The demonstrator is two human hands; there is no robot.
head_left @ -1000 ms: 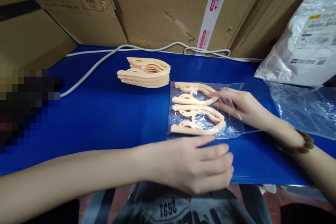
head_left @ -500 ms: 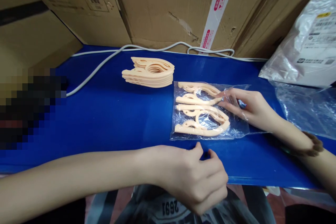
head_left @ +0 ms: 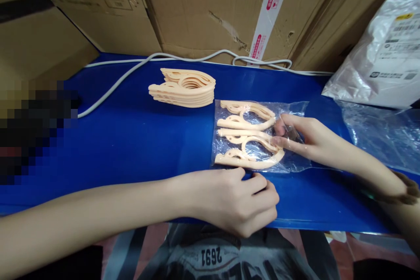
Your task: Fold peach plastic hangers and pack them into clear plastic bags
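A clear plastic bag (head_left: 298, 162) lies flat on the blue tabletop. Inside it are two peach-coloured folding hangers (head_left: 249, 164), one above the other, folded with their loops toward the right. My right hand (head_left: 305, 138) reaches into the bag's right end; thumb and forefinger are apart near the hangers' tips, and clear film covers part of the fingers. At the bag's near edge is my left hand (head_left: 236, 201), its fingers curled in and nothing visible in them. Its thumb is against or very near the film; I cannot tell which.
A stack of several folded peach hangers (head_left: 183, 89) stands behind the bag, to the left. A white cable (head_left: 121, 85) runs along cardboard boxes (head_left: 203, 13) at the back. On the right are a white plastic parcel (head_left: 377, 61) and loose clear film (head_left: 377, 135).
My left hand has moved up to the bag's near edge. My right thumb and forefinger have parted and come off the upper hanger's tip, the thumb lower down.
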